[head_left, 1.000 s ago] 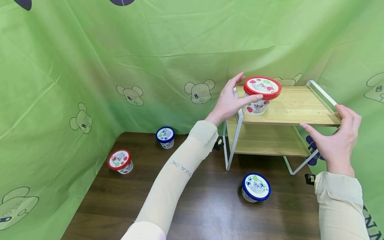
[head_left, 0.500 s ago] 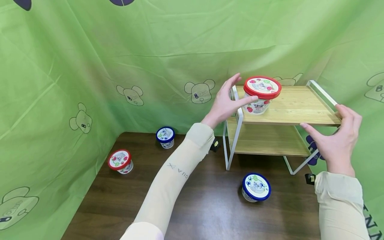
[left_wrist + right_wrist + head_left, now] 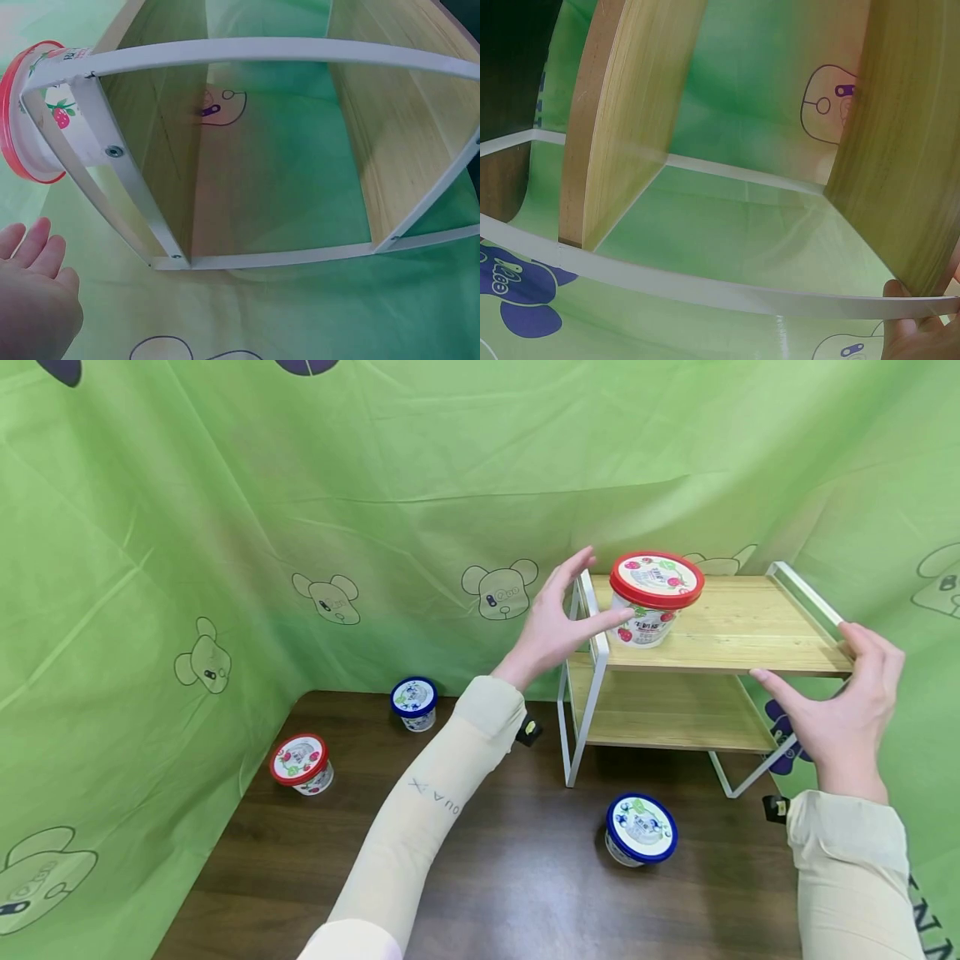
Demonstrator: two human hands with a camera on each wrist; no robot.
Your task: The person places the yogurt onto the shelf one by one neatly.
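Observation:
A paper tub with a red lid and berry print [image 3: 651, 597] stands upright on the top board of a two-tier shelf [image 3: 738, 622], near its left end. My left hand [image 3: 555, 618] is beside it, fingers spread and thumb pointing at the tub's front. In the left wrist view that hand [image 3: 37, 300] is apart from the tub [image 3: 71, 120], outside the shelf's white side frame [image 3: 262, 51]. My right hand [image 3: 855, 702] grips the shelf's right front corner, fingers over the white rail. The right wrist view shows these fingers [image 3: 900, 322] at the frame beside the board.
On the dark wooden table [image 3: 517, 860], a blue-lidded tub [image 3: 641, 828] stands in front of the shelf. Another blue-lidded tub [image 3: 414, 702] is at the back, and a second red-lidded tub [image 3: 302, 764] is at the left. Green cloth [image 3: 420, 510] hangs behind.
My left hand has drawn back leftward from the red-lidded tub, letting it go, and its fingers have moved off the lid. The tub and my right hand stay put.

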